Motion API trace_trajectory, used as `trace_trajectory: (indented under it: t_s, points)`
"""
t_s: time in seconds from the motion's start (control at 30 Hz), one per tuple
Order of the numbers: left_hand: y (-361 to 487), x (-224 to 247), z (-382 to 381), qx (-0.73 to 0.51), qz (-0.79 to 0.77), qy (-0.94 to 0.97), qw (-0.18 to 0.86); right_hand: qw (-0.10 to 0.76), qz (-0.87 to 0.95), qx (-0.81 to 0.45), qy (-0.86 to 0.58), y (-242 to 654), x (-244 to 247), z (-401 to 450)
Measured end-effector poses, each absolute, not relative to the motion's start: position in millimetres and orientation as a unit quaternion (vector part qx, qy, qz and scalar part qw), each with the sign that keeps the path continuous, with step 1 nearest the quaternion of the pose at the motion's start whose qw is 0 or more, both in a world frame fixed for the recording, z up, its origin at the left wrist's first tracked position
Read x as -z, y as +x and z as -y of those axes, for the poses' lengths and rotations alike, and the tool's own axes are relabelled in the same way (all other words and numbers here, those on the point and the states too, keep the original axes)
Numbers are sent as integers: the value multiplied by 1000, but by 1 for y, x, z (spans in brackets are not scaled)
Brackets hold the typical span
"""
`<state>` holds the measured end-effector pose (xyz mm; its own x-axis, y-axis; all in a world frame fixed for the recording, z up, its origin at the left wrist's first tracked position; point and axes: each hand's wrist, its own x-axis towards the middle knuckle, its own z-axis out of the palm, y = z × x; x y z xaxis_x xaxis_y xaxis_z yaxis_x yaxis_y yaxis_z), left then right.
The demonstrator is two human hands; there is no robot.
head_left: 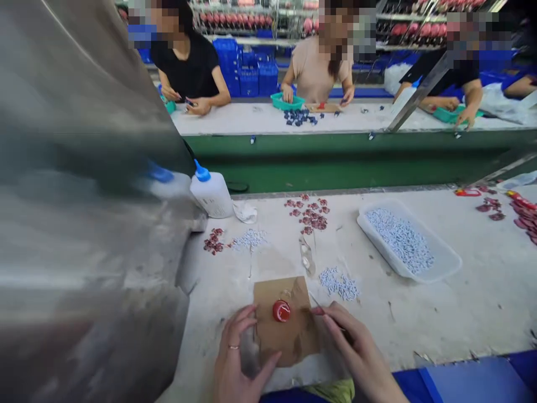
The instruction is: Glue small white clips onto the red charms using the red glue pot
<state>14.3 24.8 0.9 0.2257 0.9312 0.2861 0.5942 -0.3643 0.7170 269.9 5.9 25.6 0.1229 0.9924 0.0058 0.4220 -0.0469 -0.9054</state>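
A piece of brown cardboard lies on the worktable in front of me, with a glossy red round blob near its middle. My left hand is at the cardboard's left side, fingers spread, the thumb over its lower left part. A ring is on one finger. Beyond the cardboard's right edge, my right hand pinches a thin pointed tool; its tip points up and left, close to the cardboard. Small pale blue-white pieces lie scattered just past that hand.
A white tub of similar small pieces stands right. Dark red parts lie at the back, more at left. A blue-capped bottle stands beside a large metal surface on my left. Co-workers sit at the opposite table.
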Motion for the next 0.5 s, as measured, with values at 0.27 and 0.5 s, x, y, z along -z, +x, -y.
trace_trajectory:
  t_s: [0.27,0.5]
  points:
    - [49,-3,-27,-300,-544,760,192,425,461,-407,-665,248,-10,30]
    - [53,-5,-28,-285,-547,769,167,418,375,-462,-686,225,-27,30]
